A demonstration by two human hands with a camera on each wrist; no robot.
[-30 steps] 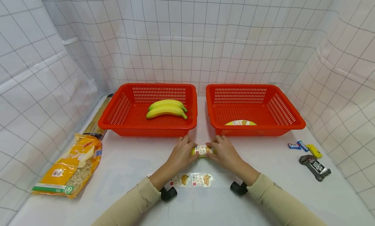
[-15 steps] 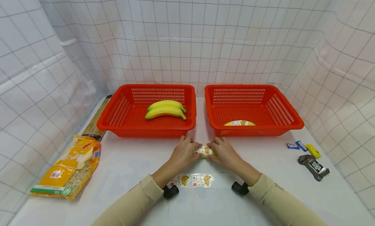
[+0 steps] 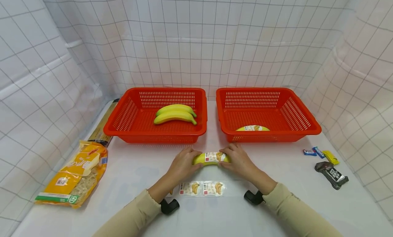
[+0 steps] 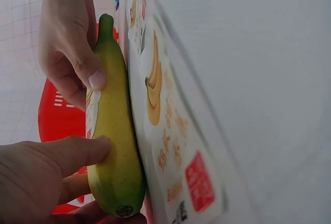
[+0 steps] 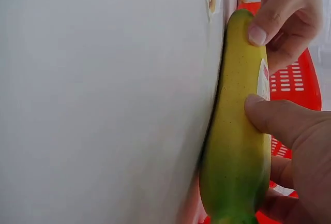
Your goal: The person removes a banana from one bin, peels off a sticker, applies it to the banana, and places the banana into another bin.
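Note:
A yellow banana [image 3: 210, 158] with a white banana sticker lies crosswise on the white table [image 3: 276, 182], just in front of the two red baskets. My left hand [image 3: 188, 159] grips its left end and my right hand [image 3: 228, 158] grips its right end. In the left wrist view, thumbs press the banana [image 4: 115, 131] from both sides, my left hand [image 4: 77, 162] low and the other above. In the right wrist view, my right hand [image 5: 264, 125] curls round the banana [image 5: 237, 125]. A strip of banana stickers [image 3: 202, 188] lies flat between my forearms.
The left basket [image 3: 122, 127] holds two bare bananas [image 3: 175, 114]. The right basket [image 3: 304, 126] holds one stickered banana [image 3: 252, 128]. A noodle bag [image 3: 73, 173] lies at front left, small sweets [image 3: 319, 153] and a dark wrapper [image 3: 331, 171] at right.
My hands have slid apart along the banana, so more of its yellow left end and its sticker show. The left forearm has drawn back slightly.

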